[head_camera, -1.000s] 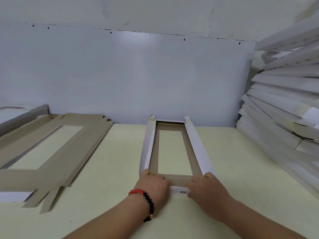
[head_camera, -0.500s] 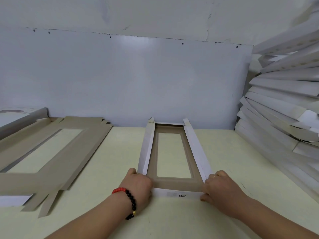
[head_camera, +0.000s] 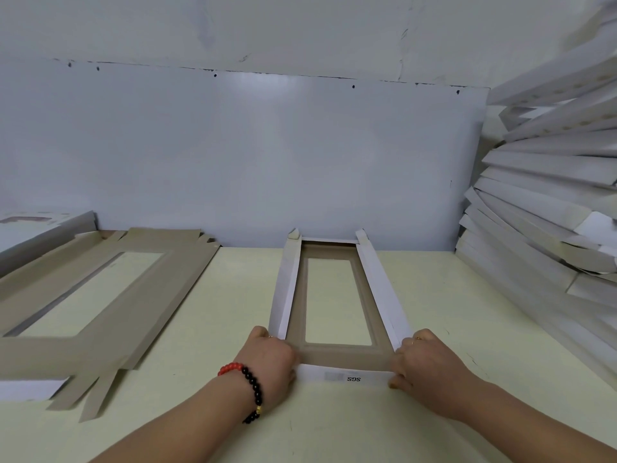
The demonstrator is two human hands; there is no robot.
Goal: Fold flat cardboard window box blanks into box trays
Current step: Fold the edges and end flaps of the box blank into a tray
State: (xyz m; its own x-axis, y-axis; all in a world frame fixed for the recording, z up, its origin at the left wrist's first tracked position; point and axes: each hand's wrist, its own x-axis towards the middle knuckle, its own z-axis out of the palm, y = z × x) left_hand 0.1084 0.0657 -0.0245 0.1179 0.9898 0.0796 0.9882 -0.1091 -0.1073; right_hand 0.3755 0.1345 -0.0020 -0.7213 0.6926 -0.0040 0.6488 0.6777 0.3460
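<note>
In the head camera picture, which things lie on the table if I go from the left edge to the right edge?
Flat brown blanks → left hand → half-folded box tray → right hand → stack of white folded trays leaning at the right edge.

My pale yellow table holds a half-folded window box. Flat brown blanks lie left; white trays stack right

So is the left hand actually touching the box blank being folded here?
Touching. The head view shows the left hand gripping the near left corner of the window box blank, with no gap between its fingers and the raised white side wall and near flap.
</note>
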